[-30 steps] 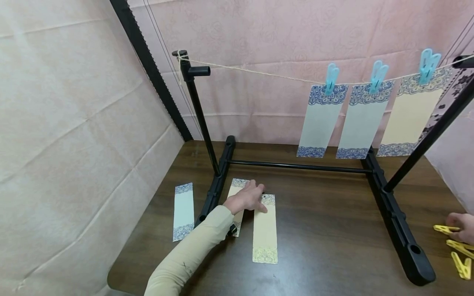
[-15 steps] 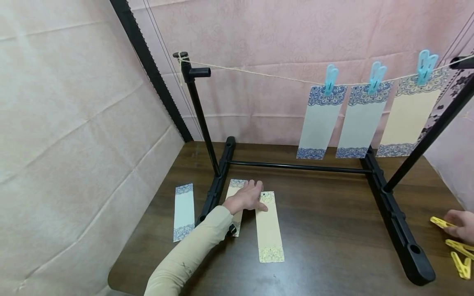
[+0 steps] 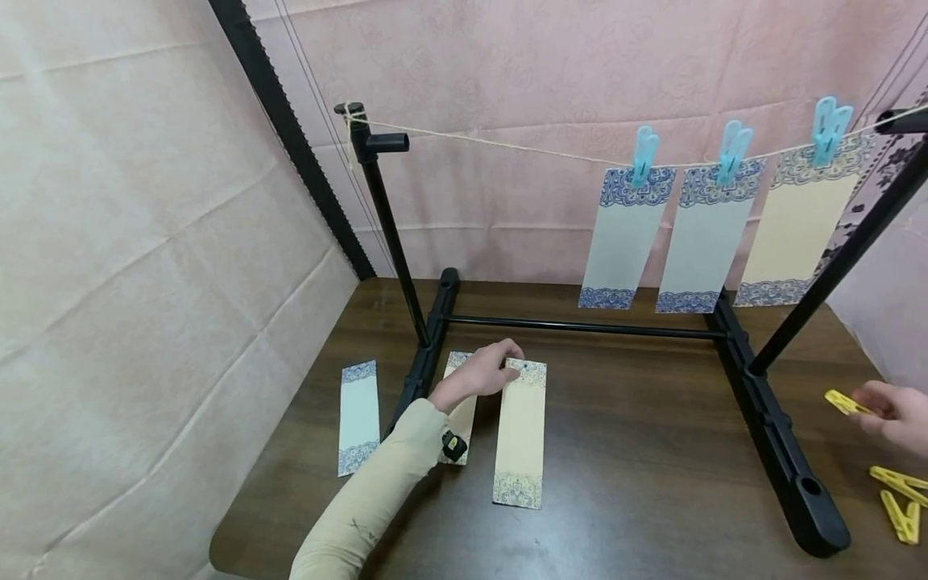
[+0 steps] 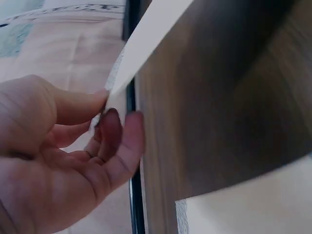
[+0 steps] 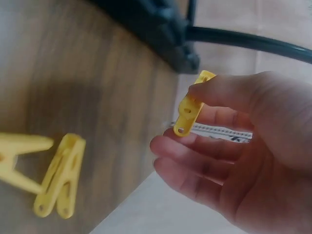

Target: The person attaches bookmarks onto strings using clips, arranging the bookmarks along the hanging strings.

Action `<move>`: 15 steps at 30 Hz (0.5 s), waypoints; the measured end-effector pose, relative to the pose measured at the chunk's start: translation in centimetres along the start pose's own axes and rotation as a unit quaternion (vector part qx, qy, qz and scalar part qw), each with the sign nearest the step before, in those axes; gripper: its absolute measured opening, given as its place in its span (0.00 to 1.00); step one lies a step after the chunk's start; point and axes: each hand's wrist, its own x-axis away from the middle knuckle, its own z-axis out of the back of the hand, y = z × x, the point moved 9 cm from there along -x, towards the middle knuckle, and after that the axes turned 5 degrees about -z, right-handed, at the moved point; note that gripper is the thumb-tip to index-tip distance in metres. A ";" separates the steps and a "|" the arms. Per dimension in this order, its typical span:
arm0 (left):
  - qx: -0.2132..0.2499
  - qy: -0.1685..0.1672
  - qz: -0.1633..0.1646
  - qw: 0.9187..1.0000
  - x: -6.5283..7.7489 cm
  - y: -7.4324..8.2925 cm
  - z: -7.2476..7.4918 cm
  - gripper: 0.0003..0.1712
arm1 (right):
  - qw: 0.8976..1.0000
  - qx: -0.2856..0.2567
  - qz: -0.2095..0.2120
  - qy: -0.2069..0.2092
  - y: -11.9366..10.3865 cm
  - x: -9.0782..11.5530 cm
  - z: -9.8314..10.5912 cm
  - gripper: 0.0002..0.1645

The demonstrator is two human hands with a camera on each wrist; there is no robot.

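My left hand (image 3: 484, 370) pinches the top end of a cream paper card (image 3: 519, 435) with patterned borders; in the left wrist view the card (image 4: 146, 46) rises from between thumb and fingers. Partly behind that hand and wrist, a second cream card (image 3: 462, 415) lies on the table. Over at the right, my right hand (image 3: 899, 411) holds a yellow clothespin (image 3: 844, 402) between thumb and fingers, lifted above the table, as the right wrist view of the clothespin (image 5: 191, 107) shows. Two more yellow clothespins (image 3: 901, 515) lie below that hand.
A black stand (image 3: 776, 427) carries a string (image 3: 493, 144) between its posts. Blue clothespins (image 3: 644, 155) hang two pale blue cards (image 3: 629, 242) and a cream card (image 3: 801, 234) from it. Another pale blue card (image 3: 358, 415) lies left on the wooden table (image 3: 616, 483).
My left hand has raised the cream card's top end and shifted it slightly away from me. My right hand has lifted one yellow clothespin up off the table, moving up and left.
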 end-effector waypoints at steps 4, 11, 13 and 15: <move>0.067 0.033 -0.002 0.997 0.0 0.5 1.1 0.13 | 0.999 -0.033 -0.009 0.008 -1.2 -0.4 0.8 0.08; 0.196 0.073 -0.021 0.978 0.1 1.2 2.2 0.13 | 0.998 -0.045 -0.049 -0.006 -2.6 -0.8 1.4 0.09; 0.217 0.084 -0.026 0.972 0.1 1.5 2.6 0.13 | 0.997 -0.058 -0.054 -0.006 -3.3 -1.0 1.8 0.09; 0.226 0.095 -0.028 0.969 0.1 1.8 2.9 0.12 | 0.996 -0.072 -0.052 0.002 -4.1 -1.2 2.3 0.09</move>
